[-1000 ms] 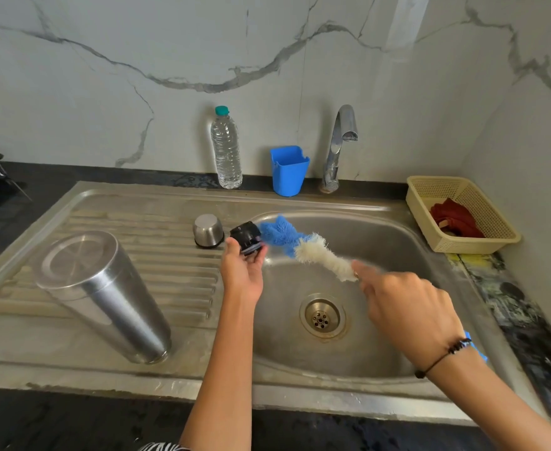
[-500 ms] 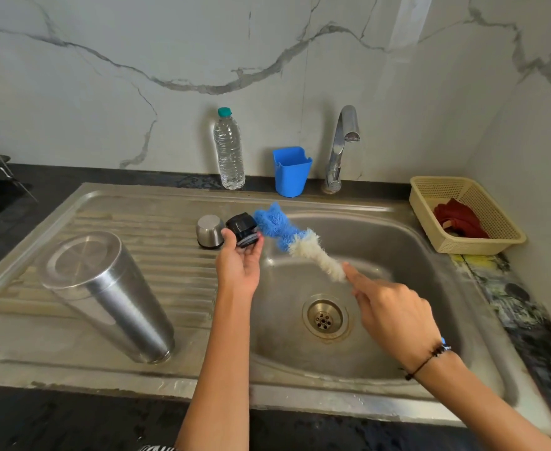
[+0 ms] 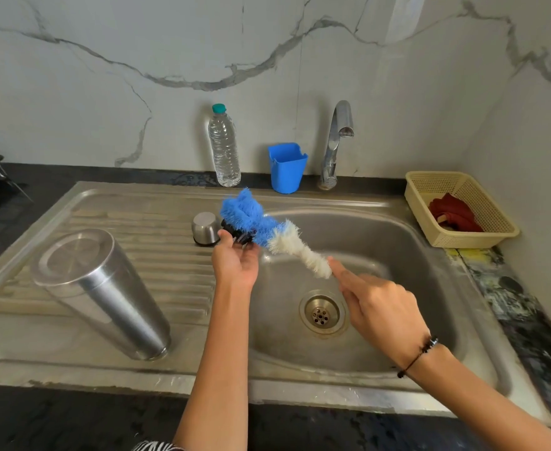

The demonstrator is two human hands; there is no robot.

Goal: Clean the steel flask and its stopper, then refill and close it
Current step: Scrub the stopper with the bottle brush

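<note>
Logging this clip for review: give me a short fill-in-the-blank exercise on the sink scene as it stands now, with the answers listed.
1. The left hand holds the black ____ over the sink's edge.
2. The right hand scrubs it with a bottle brush whose bristles are white and ____.
3. The steel flask stands upside down on the ____.
4. The yellow basket holds a ____ cloth.

Missing words: stopper; blue; drainboard; red

One flask [image 3: 101, 294], one stopper [image 3: 239, 235], one brush [image 3: 267, 229], two hands [image 3: 236, 260].
</note>
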